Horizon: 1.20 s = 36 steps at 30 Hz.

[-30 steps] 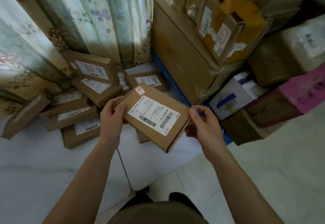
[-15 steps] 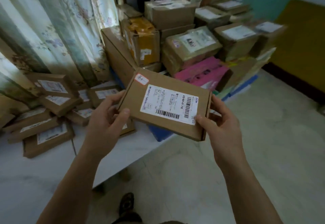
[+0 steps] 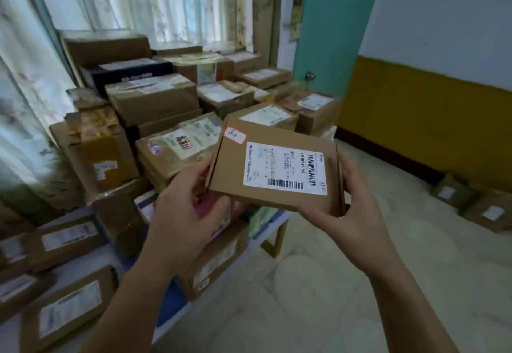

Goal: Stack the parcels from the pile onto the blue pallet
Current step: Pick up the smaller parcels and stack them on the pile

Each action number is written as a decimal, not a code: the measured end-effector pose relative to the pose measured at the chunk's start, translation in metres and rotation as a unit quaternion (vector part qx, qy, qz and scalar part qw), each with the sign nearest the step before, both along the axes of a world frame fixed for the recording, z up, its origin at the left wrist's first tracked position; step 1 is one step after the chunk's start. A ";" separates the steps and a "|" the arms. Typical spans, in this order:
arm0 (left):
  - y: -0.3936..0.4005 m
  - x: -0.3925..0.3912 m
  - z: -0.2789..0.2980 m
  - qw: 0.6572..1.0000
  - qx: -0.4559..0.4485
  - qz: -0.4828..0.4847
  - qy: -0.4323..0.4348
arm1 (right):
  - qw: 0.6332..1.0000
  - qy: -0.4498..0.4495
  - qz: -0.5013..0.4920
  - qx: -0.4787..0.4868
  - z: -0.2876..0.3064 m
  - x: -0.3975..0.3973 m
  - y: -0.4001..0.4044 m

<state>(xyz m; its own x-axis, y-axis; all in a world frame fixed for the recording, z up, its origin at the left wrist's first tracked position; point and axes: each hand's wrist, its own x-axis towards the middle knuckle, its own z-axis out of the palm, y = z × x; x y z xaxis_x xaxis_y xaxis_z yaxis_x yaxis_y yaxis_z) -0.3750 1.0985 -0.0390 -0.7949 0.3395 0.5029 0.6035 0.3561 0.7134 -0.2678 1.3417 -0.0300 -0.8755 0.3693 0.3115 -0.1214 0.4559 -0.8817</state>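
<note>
**Parcel swinging from the pile toward the stack**

The view is turning from the floor pile at the near left up to the stacked boxes filling the far left, where the blue pallet is showing beneath them. That suggests the carry is nearly over and placement is coming. The flat parcel is now hovering level above the stack's near right edge. The left hand and right hand are both gripping it, fingers closed on opposite ends.
</note>
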 end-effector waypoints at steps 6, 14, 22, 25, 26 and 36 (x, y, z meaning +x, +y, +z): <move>0.082 -0.074 0.028 0.998 -0.045 0.045 0.018 | 0.998 0.008 0.010 0.053 0.021 -0.074 0.098; 0.162 -0.163 0.058 0.988 -0.127 0.082 0.030 | 0.997 0.013 0.059 0.055 0.030 -0.190 0.203; 0.247 -0.258 0.063 0.960 -0.224 0.166 -0.025 | 0.983 0.020 0.155 0.095 0.032 -0.348 0.292; 0.277 -0.305 0.067 0.938 -0.258 0.227 -0.043 | 0.974 0.017 0.185 0.128 0.036 -0.421 0.321; 0.285 -0.320 0.067 0.930 -0.266 0.247 -0.055 | 0.971 0.012 0.195 0.138 0.037 -0.444 0.329; 0.324 -0.407 0.054 0.902 -0.263 0.316 -0.132 | 0.933 -0.033 0.301 0.194 0.036 -0.605 0.349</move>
